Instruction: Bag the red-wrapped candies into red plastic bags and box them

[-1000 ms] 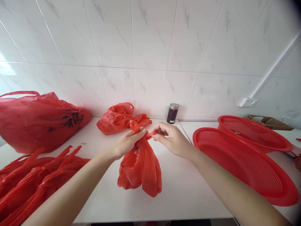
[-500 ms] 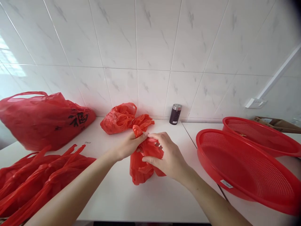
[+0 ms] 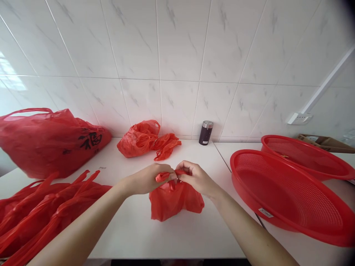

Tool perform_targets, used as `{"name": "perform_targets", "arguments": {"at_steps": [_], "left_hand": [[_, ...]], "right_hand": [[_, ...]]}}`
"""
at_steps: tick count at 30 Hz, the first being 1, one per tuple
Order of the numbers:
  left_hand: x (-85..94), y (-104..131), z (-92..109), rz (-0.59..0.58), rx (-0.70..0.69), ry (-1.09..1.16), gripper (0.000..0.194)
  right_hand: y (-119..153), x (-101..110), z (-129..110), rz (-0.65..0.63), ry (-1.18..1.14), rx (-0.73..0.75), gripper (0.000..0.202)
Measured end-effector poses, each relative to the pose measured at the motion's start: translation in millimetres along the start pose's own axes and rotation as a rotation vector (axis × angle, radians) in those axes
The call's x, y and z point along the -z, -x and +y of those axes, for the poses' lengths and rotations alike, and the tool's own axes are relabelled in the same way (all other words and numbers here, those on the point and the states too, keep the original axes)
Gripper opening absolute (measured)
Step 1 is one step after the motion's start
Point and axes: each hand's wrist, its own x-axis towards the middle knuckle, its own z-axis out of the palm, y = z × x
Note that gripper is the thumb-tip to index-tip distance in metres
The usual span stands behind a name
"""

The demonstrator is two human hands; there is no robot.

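Observation:
A small red plastic bag rests on the white table in front of me, its top gathered between both hands. My left hand is closed on the bag's gathered top, and a loop of red plastic sticks out past the thumb. Close against it, my right hand pinches the other side of the top between thumb and fingers. What the bag contains is hidden. Behind my hands lies a crumpled bundle of red plastic bags.
Several tied red bags lie at the front left, with a large full red bag behind them. A dark flask stands by the tiled wall. Two red plastic baskets and a cardboard box are at the right.
My hands have come together over the bag and turned inward. The bag's top is drawn into a narrow twist, and its body spreads wider below. The right hand's fingers have closed.

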Motion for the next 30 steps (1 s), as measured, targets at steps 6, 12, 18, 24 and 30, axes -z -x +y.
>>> {"name": "perform_targets", "arguments": {"at_steps": [6,12,18,24,30], "left_hand": [[-29.4,-7.5,-14.7,0.498,-0.162,-0.718,0.039],[-40.4,-7.9,-17.7,0.488,-0.196,-0.624,0.036],[-40.7,11.2,-4.8,0.317,-0.064,-0.162,0.034],[-76.3,37.7,-8.4,0.217,0.188,0.351,0.043],[-107.5,26.6,-37.4,0.611,0.261,0.495,0.049]], "right_hand": [[1.9,-7.1,-0.8,0.012,-0.48,-0.09,0.032],[-0.7,-8.8,11.0,0.022,-0.453,-0.094,0.029],[-9.6,10.8,28.6,0.132,-0.089,0.026,0.02],[-43.8,57.2,78.2,0.498,0.601,-0.132,0.015],[-33.5,34.0,96.5,0.517,0.741,-0.2,0.023]]}}
